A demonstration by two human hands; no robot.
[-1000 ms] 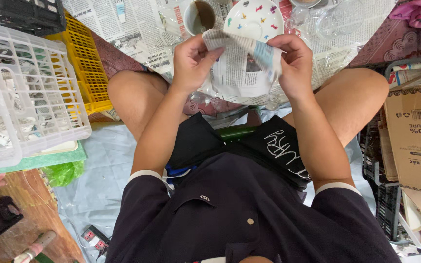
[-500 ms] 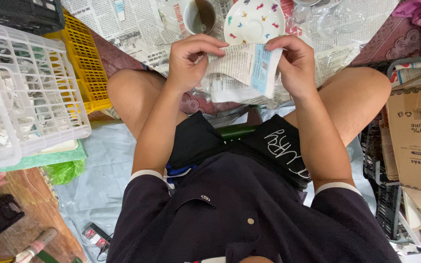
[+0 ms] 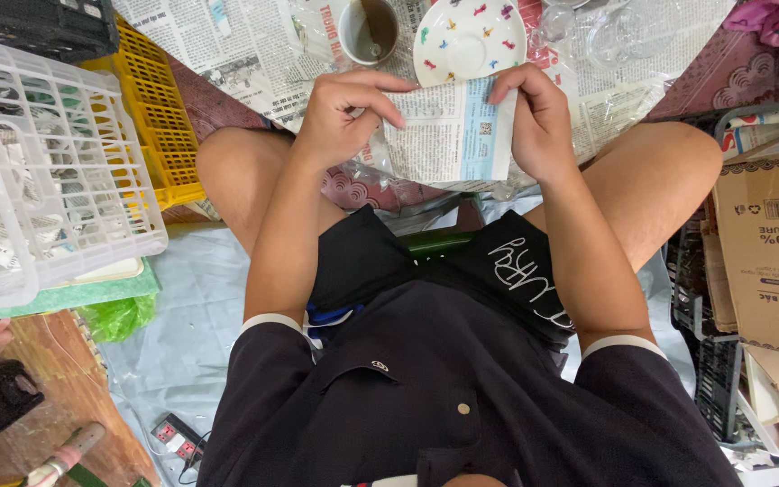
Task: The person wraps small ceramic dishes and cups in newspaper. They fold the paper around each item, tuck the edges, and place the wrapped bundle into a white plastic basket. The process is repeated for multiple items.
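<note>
While both hands pinch its top corners, the folded newspaper sheet [image 3: 451, 133] hangs flat between left hand [image 3: 340, 113] and right hand [image 3: 538, 122], long edge running crosswise. Just beyond the fingertips lie a saucer [image 3: 469, 36] and cup [image 3: 368, 29].

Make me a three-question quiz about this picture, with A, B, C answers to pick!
1. Where is the saucer?
A. beyond the paper
B. in the white crate
C. on a knee

2. What colour is the crate behind the white crate?
A. red
B. yellow
C. blue

3. How is the paper held?
A. by the left hand alone
B. by both hands
C. by no hand

Answers: 1 A, it lies on newspaper just past the paper's top edge. 2 B, the yellow crate shows behind. 3 B, the left hand and right hand each pinch a side.
</note>
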